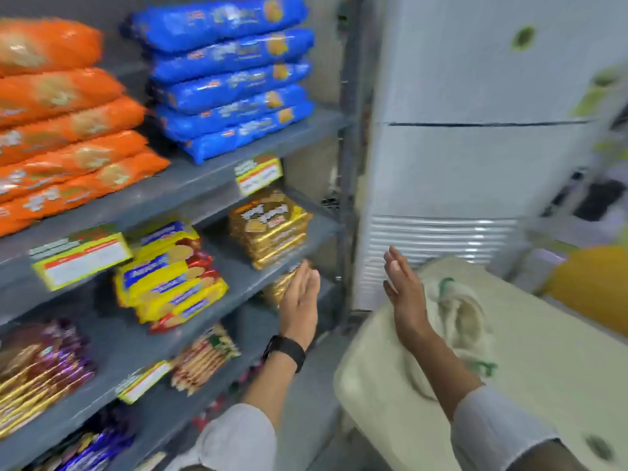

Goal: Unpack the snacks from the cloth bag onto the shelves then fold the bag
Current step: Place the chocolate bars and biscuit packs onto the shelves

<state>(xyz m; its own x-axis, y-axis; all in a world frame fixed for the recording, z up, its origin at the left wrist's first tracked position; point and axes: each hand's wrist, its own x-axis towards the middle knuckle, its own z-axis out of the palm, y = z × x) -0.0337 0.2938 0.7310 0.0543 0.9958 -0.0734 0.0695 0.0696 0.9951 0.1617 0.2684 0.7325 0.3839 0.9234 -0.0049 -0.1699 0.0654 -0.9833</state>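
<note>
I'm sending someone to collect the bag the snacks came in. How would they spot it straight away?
Start at the tall white cabinet right of the grey shelves. In front of it is a cream-covered table; the cloth bag lies crumpled there under the right hand. It is off-white with green markings, not a glossy packet.

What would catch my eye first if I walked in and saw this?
Probably the bright stacks on the top shelf: orange packets at left, blue packets beside them. Next, the left hand held against gold packets at the shelf edge, and the right hand open above a cloth bag.
</note>
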